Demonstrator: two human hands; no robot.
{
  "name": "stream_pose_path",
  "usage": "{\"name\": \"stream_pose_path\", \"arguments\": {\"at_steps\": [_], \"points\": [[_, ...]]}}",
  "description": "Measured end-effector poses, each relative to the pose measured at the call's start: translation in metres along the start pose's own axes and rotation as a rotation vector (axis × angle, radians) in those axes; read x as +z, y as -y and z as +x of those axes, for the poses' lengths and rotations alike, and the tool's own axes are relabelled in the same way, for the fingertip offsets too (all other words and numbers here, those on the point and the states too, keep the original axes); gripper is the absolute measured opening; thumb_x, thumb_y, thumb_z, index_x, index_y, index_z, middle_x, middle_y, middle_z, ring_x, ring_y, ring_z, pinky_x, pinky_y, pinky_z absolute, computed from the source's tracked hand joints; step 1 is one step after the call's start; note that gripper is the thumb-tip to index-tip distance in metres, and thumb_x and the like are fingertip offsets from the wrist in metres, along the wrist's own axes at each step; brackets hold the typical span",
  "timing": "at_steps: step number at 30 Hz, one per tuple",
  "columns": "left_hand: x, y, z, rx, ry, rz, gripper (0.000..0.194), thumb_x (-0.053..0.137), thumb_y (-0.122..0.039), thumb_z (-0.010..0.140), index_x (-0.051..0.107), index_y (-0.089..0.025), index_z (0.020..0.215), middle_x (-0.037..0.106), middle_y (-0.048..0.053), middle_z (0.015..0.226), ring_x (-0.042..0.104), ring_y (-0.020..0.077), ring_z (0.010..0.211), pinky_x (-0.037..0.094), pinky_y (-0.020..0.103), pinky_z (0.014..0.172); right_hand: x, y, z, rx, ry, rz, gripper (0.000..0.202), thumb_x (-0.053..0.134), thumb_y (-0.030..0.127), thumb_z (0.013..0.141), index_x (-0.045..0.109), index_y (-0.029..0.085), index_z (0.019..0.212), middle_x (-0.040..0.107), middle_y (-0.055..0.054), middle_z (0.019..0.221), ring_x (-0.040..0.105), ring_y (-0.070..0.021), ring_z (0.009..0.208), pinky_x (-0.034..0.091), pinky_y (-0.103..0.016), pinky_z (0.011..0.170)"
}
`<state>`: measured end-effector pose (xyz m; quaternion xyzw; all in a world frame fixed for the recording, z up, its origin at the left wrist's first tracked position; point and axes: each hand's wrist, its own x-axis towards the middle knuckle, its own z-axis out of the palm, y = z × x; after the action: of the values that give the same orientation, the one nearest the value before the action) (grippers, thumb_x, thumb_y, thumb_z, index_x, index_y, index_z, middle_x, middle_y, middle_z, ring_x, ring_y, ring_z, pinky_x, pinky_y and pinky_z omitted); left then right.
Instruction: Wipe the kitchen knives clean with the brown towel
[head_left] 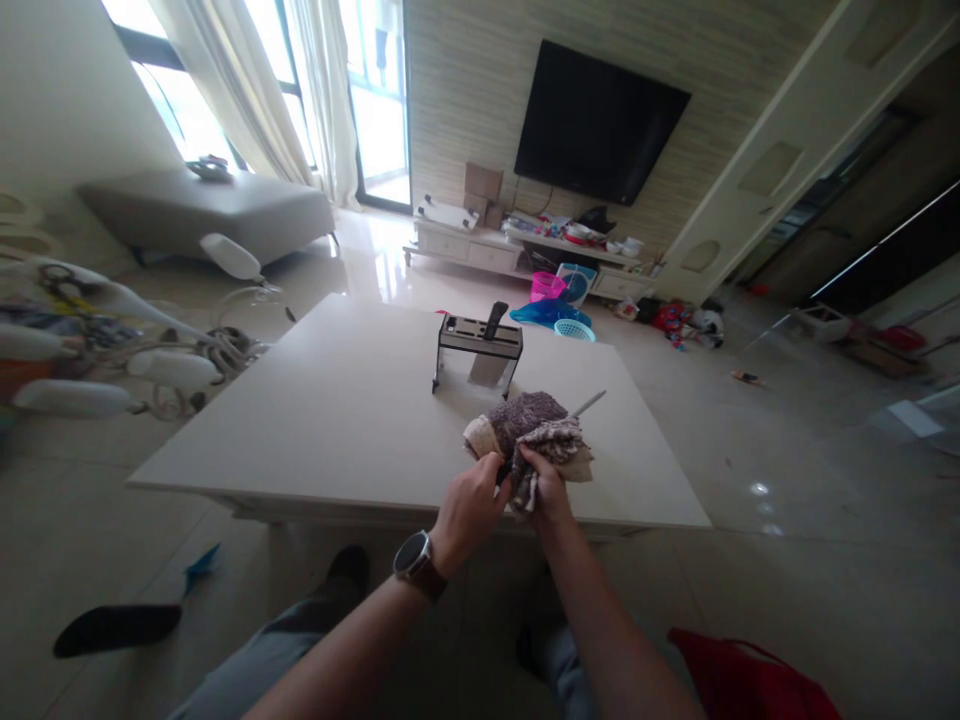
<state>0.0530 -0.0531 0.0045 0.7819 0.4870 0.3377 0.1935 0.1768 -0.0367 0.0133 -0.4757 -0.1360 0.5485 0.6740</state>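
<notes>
A bunched brown-and-cream cloth [532, 412] is over the near right part of the white table [360, 400]. My left hand [472, 500], with a watch [412, 554] on its wrist, pinches the cloth's near left side. Folded cloth is gripped in my right hand [550, 490], thumb on top, close beside the left. A thin grey pointed piece [589, 404] sticks out past the cloth's far right side; its other end is hidden. Beyond the cloth stands a knife block frame [480, 335] with a black-handled knife [495, 320] in its slot.
Baskets, one pink [547, 287] and one light blue [574, 330], are past the table's far edge. A white lamp with several arms [172, 368] stands left of the table. A red bag [750, 675] lies at the lower right.
</notes>
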Motion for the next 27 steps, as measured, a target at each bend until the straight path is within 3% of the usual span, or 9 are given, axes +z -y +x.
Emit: {"name": "stream_pose_path", "arguments": {"at_steps": [5,9,16,27], "points": [[-0.004,0.007,0.017,-0.086,0.025,0.022,0.008,0.058,-0.026,0.096,0.058,-0.021,0.102,0.074,0.008,0.092,0.071,0.0242,0.079,0.045,0.029,0.064,0.019,0.004,0.014,0.14,-0.129,0.046,0.022,0.085,0.019,0.055,0.074,0.015,0.073,0.078,-0.001,0.07,0.072,-0.0138,0.061,0.06,-0.02,0.057],[-0.006,0.02,0.023,-0.139,0.027,0.016,0.008,0.059,-0.025,0.095,0.058,-0.021,0.103,0.074,0.007,0.091,0.072,0.0242,0.078,0.045,0.029,0.064,0.03,-0.003,0.023,0.13,-0.163,0.023,0.022,0.085,0.019,0.054,0.073,0.016,0.072,0.077,-0.001,0.069,0.073,-0.0154,0.061,0.06,-0.021,0.056],[-0.002,0.04,0.024,-0.175,-0.09,-0.124,0.004,0.054,-0.021,0.096,0.057,-0.022,0.098,0.074,0.005,0.087,0.07,0.0203,0.075,0.046,0.027,0.066,0.046,-0.018,0.029,0.072,-0.17,0.038,0.024,0.085,0.02,0.052,0.073,0.016,0.072,0.077,-0.002,0.071,0.072,-0.0156,0.061,0.059,-0.021,0.053],[-0.008,0.034,0.022,-0.248,-0.252,-0.241,0.018,0.058,-0.038,0.098,0.059,-0.021,0.094,0.072,0.002,0.081,0.067,0.0172,0.072,0.044,0.026,0.066,0.034,-0.004,0.025,-0.099,-0.165,-0.041,0.027,0.085,0.022,0.053,0.072,0.018,0.076,0.078,-0.001,0.078,0.072,-0.0168,0.063,0.06,-0.024,0.052]]}}
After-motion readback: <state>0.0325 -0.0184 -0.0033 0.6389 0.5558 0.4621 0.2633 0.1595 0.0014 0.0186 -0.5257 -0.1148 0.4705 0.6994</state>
